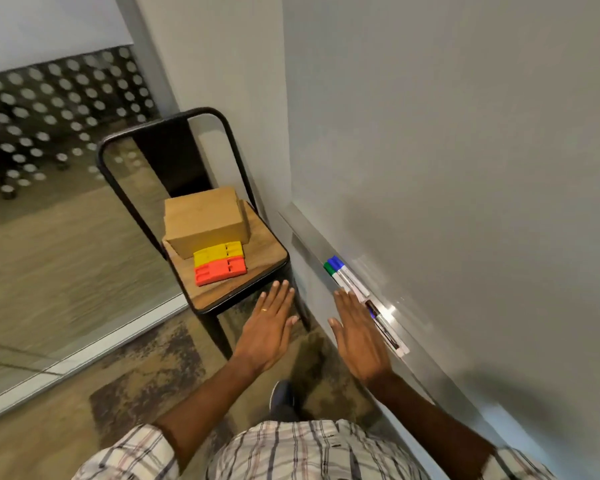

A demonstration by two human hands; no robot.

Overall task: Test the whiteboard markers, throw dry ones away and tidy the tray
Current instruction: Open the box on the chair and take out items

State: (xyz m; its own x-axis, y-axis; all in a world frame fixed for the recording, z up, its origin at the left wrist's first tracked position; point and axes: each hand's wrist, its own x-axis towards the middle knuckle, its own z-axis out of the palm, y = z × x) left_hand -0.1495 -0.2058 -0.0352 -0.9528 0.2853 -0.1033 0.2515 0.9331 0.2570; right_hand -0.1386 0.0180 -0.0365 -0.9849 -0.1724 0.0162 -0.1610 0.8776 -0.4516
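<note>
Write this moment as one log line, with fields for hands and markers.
left hand: open, empty | right hand: open, next to markers | markers: lying in tray

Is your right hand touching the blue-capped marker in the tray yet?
Cannot tell. In the head view, fingertips of the open right hand overlap the near end of the blue-capped marker, hiding any contact or gap.
</note>
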